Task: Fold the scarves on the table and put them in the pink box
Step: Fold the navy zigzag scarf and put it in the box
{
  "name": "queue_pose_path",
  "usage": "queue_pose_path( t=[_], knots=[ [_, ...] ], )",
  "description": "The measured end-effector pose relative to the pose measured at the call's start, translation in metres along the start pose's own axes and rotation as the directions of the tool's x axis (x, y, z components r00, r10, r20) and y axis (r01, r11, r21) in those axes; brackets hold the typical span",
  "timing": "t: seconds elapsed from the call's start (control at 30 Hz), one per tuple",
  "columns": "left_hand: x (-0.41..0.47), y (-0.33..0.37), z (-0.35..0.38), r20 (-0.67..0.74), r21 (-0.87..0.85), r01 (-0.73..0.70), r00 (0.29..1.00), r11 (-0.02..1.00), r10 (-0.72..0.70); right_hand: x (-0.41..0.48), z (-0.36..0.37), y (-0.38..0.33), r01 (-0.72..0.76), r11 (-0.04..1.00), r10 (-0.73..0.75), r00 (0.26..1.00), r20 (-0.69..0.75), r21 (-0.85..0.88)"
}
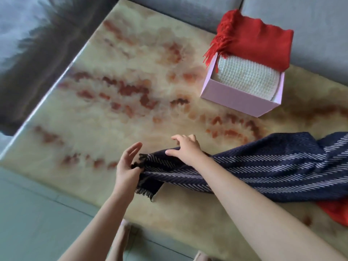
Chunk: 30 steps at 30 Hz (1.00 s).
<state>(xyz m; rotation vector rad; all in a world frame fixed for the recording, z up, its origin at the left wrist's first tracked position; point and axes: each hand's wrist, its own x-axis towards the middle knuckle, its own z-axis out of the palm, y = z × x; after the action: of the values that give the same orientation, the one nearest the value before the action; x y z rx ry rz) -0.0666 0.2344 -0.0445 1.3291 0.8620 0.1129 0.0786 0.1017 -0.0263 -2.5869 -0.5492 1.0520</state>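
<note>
A square, open-topped pink cardboard box [235, 97] stands on the glossy cream bench [113, 110], whose surface is mottled with rust-red blotches. Inside the box lies a folded white chunky-knit scarf [248, 76]. A soft red scarf with a tasselled fringe [259, 46] is draped over the box's far rim, and its tassels hang down over the far left corner. Well to the near side of the box, a navy woven scarf with thin white herringbone stripes [273, 170] stretches across the bench in loose, rumpled folds. Its dark frayed end lies to the near left of the box. The left hand [127, 166] pinches that fringed end between thumb and lower fingers, with the upper fingers straight, and a corner of the cloth hangs below it. The right hand [185, 148] rests on top of the navy scarf just beside the left hand, fingers spread and arched, gripping nothing. To the near right of the box, a patch of smooth orange-red cloth [337, 211] shows from under the navy scarf's other end. Beyond the box is a grey upholstered sofa [310, 19].
</note>
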Motion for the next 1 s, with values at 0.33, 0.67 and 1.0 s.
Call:
queue_pose_path(
  t=[0.33, 0.67, 1.0],
  knots=[
    [0.001, 0.012, -0.049, -0.032, 0.096, 0.008, 0.999, 0.995, -0.005, 0.020, -0.001, -0.048, 0.078, 0.933, -0.134, 0.982, 0.136, 0.352],
    [-0.001, 0.006, -0.058, 0.036, 0.022, 0.198, 0.979, 0.980, -0.199, 0.080, -0.022, -0.149, 0.335, 0.835, -0.250, 0.938, -0.241, 0.436],
    [0.039, 0.017, -0.175, -0.414, -0.160, 0.132, 0.891, 0.978, -0.188, 0.140, -0.002, -0.210, 0.304, 0.884, -0.225, 0.942, -0.247, 0.354]
  ],
)
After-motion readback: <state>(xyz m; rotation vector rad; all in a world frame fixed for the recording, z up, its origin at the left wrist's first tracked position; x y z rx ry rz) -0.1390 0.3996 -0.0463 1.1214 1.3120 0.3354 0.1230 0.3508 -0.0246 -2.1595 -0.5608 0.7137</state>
